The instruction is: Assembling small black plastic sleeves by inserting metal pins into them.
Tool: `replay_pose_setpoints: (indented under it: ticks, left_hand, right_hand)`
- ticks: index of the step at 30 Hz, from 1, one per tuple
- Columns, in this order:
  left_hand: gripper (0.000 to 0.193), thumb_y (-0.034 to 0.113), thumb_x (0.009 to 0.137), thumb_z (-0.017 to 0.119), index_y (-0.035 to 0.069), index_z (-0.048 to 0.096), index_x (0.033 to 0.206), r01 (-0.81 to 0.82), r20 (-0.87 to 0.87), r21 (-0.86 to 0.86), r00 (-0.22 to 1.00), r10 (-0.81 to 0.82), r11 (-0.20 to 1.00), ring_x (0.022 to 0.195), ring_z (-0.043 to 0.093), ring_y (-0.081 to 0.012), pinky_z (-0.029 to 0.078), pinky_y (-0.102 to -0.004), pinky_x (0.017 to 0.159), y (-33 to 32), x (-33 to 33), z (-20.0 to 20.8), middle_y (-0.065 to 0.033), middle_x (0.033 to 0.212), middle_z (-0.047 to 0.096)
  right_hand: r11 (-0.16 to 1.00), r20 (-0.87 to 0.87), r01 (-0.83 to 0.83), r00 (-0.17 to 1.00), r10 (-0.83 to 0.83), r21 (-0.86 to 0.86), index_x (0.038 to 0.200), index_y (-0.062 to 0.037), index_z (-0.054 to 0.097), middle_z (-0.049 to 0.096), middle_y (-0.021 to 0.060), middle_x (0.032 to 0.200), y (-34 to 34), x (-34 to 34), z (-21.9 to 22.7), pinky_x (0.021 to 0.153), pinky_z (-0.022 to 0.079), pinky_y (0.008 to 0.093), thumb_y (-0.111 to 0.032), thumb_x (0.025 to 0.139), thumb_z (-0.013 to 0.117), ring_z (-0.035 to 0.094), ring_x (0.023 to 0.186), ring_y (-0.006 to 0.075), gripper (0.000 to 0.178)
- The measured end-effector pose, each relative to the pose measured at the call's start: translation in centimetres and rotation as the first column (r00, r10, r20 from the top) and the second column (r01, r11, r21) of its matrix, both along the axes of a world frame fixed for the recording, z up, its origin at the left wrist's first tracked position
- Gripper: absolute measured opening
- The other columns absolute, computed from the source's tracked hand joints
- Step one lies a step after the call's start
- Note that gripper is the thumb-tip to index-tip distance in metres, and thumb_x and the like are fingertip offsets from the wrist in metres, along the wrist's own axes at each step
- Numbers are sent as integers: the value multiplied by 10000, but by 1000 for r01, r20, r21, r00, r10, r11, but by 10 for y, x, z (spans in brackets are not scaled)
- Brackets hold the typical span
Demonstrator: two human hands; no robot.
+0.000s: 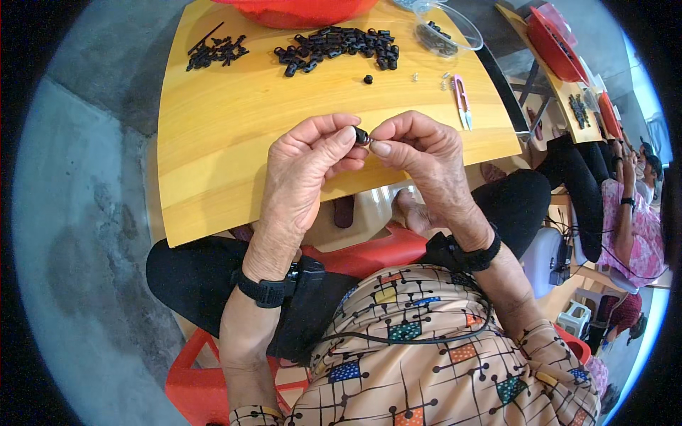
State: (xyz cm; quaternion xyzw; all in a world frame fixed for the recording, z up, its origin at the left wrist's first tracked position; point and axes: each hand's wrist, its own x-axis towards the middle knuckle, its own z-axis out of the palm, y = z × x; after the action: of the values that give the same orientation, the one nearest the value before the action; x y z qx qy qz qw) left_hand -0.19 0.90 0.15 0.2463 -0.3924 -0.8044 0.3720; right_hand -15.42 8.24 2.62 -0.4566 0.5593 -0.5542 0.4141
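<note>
Above the near edge of the yellow table, my left hand (pixel 304 157) pinches a small black barrel-shaped plastic part (pixel 361 135) between thumb and fingers. Right beside it, the thumb and forefinger of my right hand (pixel 428 150) are pressed together at the part's end; whatever they hold there is too small to make out. A single black piece (pixel 368 79) lies on the table just beyond my hands. Farther back is a heap of similar black barrel-shaped parts (pixel 334 46), with a pile of thin black pieces (pixel 220 52) to its left.
Pink-handled thread snips (pixel 462 103) lie at the right, near some tiny springs (pixel 446 82). A clear tub (pixel 447 32) with dark parts and a red basin (pixel 298 11) stand at the table's far side. Other people (pixel 625 213) sit along another table (pixel 586 131) at right.
</note>
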Motion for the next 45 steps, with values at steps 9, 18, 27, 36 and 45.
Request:
replay_pose_setpoints:
  ticks: [9,18,27,36,45]
  left_hand:
    - [176,85,810,659,2,638,964,37,44,-58,998,-34,998,684,618,-100,525,-209,639,2,2,0,-62,800,650]
    - [168,67,804,661,-23,621,941,26,76,-36,997,-23,999,665,623,-113,538,-217,616,5,2,4,-79,785,643]
    - [160,76,805,654,-1,606,938,80,158,-91,985,-65,993,636,617,-107,529,-224,595,8,0,3,-64,774,642]
    - [147,72,822,630,-13,600,937,121,213,-141,973,-90,983,666,622,-112,527,-223,615,10,0,3,-73,799,648]
    - [125,20,828,610,-39,598,938,201,226,-162,961,-162,966,686,636,-111,543,-209,616,7,3,3,-93,799,644]
  right_hand:
    - [999,19,-15,1000,14,42,852,-20,637,623,-10,757,4,-2,2,648,447,198,-37,776,658,537,701,45,81]
    - [1000,39,6,999,-7,29,838,-19,633,618,-17,749,5,-4,0,638,444,189,-32,759,681,531,694,40,93]
    - [993,-126,-119,985,121,26,815,-28,638,612,-34,724,2,-21,-2,619,438,191,-62,758,686,521,685,31,82]
    - [985,-147,-140,977,154,97,808,-34,626,603,-30,734,2,-23,-1,656,436,192,-46,758,685,535,705,36,78]
    - [923,139,-316,947,291,220,769,-29,592,612,-8,725,-8,-24,11,596,444,176,-33,768,668,553,650,42,77]
